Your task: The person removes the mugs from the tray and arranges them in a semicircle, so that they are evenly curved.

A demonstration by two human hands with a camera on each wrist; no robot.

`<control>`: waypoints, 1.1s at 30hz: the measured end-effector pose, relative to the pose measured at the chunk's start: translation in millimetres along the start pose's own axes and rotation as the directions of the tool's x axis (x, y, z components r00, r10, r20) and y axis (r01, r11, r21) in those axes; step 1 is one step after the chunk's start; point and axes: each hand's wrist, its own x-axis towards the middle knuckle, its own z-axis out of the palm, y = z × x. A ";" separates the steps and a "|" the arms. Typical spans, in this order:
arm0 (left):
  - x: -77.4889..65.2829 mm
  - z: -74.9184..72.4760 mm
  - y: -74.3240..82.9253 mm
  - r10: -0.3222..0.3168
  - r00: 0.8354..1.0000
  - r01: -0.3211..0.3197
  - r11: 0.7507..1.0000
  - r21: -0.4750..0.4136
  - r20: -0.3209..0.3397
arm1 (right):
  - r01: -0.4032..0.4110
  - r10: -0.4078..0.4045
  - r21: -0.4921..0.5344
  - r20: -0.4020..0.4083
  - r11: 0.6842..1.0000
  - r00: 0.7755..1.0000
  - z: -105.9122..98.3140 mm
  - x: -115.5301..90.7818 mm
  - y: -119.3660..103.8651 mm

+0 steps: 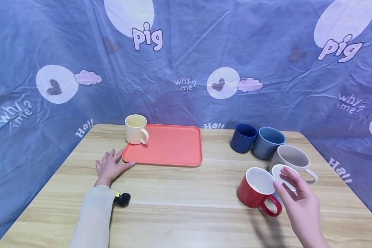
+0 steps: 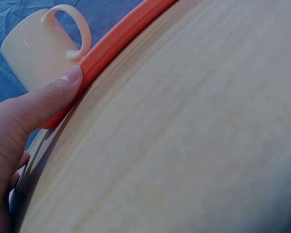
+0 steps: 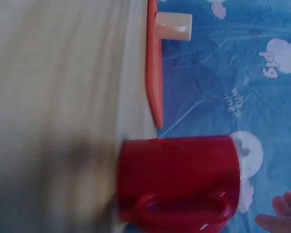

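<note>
A coral-red tray lies on the table, and a cream mug stands at its far left corner. My left hand touches the tray's near left corner, with the thumb along the front edge and the fingers spread at the side. On the right, a red mug with a white inside stands upright, its handle toward me. My right hand hovers just right of it, holding nothing, fingers and thumb apart. That hand partly covers a white-topped mug with a light blue lower side.
Behind the red mug stand a dark blue cup, a grey-blue cup and a large beige mug, close together. A patterned blue cloth hangs behind the wooden table.
</note>
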 end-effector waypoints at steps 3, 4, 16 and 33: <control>-0.2 0.1 -0.9 -0.001 1.000 0.001 1.000 -0.004 0.003 | -0.008 0.009 -0.025 0.057 1.000 0.998 19.3 7.0 -25.5; -0.2 -0.1 -1.0 -0.001 1.000 0.001 1.000 -0.003 0.002 | -0.007 0.009 -0.023 0.073 1.000 0.997 25.7 9.0 -30.3; -0.1 0.9 0.7 -0.006 1.000 0.007 1.000 -0.022 0.003 | 0.036 -0.030 -0.021 0.242 0.999 0.970 112.3 23.5 -85.2; 1.6 1.0 0.8 -0.018 1.000 0.018 1.000 -0.012 0.007 | -0.045 0.018 0.071 0.342 0.996 0.940 227.8 46.9 -94.4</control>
